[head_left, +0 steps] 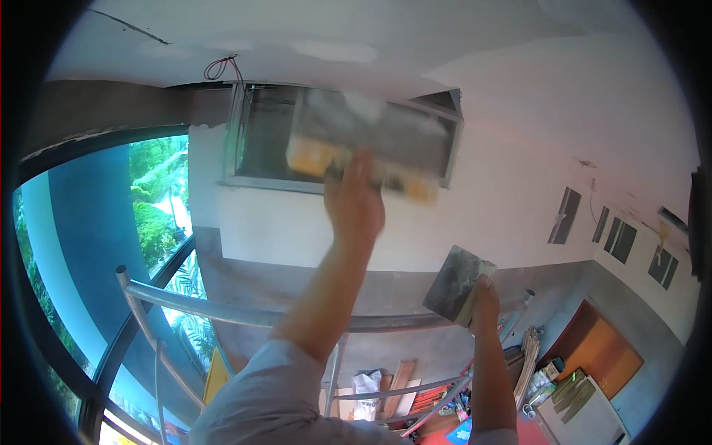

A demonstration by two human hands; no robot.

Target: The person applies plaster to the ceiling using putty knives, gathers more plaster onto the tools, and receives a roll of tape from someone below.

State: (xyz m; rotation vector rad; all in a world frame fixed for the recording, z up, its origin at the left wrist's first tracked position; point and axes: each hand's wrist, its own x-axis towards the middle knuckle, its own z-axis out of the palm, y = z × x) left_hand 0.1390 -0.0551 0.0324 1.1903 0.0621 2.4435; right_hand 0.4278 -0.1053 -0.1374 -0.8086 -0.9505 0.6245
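I look through one wide fisheye on the person's head, the left of a pair, facing forward over the metal rail [215, 305] toward the wall [297, 230] and ceiling [519, 44]. The left hand [356, 199] and right hand [485, 298] are much nearer.

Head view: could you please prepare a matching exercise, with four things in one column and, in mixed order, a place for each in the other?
Things:
1. Wide putty blade
2. Smaller putty blade
3. Coiled wires
4. White sack

Places:
A. Hanging at the ceiling
B. In the right hand
C. Low in the view, beyond the metal railing
D. In the left hand

Pairs: 1-D, 2-B, 3-A, 4-C
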